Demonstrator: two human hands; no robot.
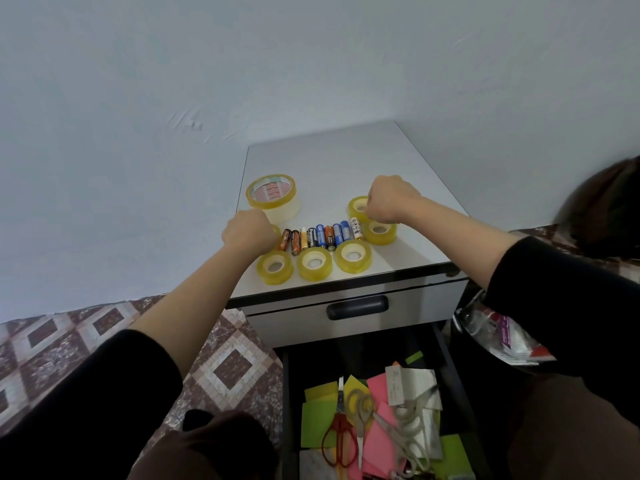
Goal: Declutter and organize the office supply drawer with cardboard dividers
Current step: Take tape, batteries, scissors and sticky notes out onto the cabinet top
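On the grey cabinet top lies a row of several batteries, ringed by small yellow tape rolls. A large clear tape roll stands at the back left. My left hand is curled over a small roll at the row's left end; only that roll's edge shows. My right hand is curled on another small roll at the row's right end, just behind a further roll. Below, the open drawer holds coloured sticky notes, red scissors, grey scissors and white cards.
A shut drawer with a dark handle sits between the cabinet top and the open drawer. A black bin lined with a plastic bag stands to the right. Patterned floor tiles lie to the left, a pale wall behind.
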